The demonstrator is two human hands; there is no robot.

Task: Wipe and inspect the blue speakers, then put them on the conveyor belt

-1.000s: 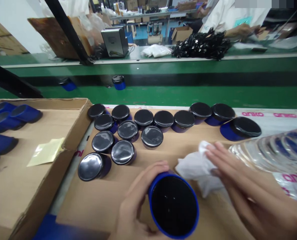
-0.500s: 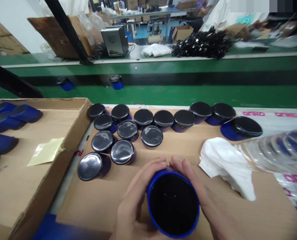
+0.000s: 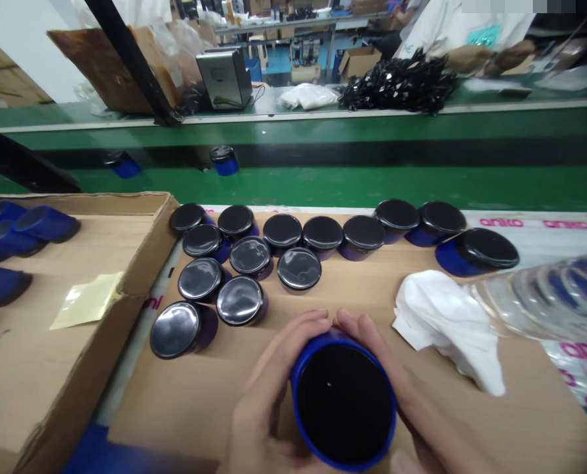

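A blue round jar with a black face [image 3: 343,403] is held near the bottom middle, its face turned up toward me. My left hand [image 3: 263,408] wraps its left side and my right hand [image 3: 412,415] wraps its right side, fingertips meeting over the far rim. A crumpled white cloth [image 3: 446,326] lies on the cardboard just right of my hands, touched by neither. Several black-lidded blue jars [image 3: 246,260] stand grouped on the cardboard sheet [image 3: 194,401] beyond my hands.
An open cardboard box [image 3: 51,368] at the left holds blue jars [image 3: 21,227] and a yellow slip [image 3: 86,299]. A clear plastic bag [image 3: 555,296] lies at the right. A green conveyor [image 3: 372,184] behind carries two blue jars [image 3: 223,160]. A person works at the far bench.
My right hand left the white cloth and came onto the jar's right side. The cloth now lies loose on the cardboard. The jars on the conveyor drifted slightly left.
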